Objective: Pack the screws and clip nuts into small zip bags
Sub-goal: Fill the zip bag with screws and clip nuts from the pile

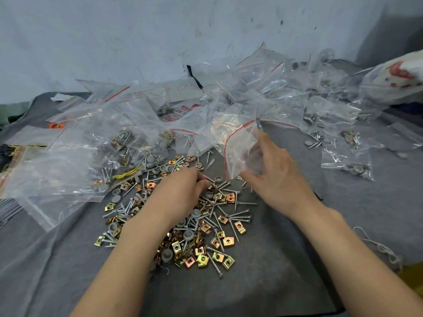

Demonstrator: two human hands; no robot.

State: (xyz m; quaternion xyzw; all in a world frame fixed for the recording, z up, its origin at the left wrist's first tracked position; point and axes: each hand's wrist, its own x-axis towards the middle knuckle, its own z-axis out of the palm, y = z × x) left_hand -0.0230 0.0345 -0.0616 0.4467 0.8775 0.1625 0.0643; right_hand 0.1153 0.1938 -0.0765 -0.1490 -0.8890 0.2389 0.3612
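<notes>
A single wide-angle view looks from the person's head, forward and steeply down, close over the fingers. Beyond the fingers the grey counter runs back to a pale wall.

Free: bare grey cloth on table front centre & right of the pile; wide strip btwn pile & filled bags far right. Loose screws & clip nuts cover the middle, no bare gaps w/in. Heap of bags blocks left side & whole back up to the wall. Zip bag held upright in right grip screens back centre. String lies near right edge.
</notes>
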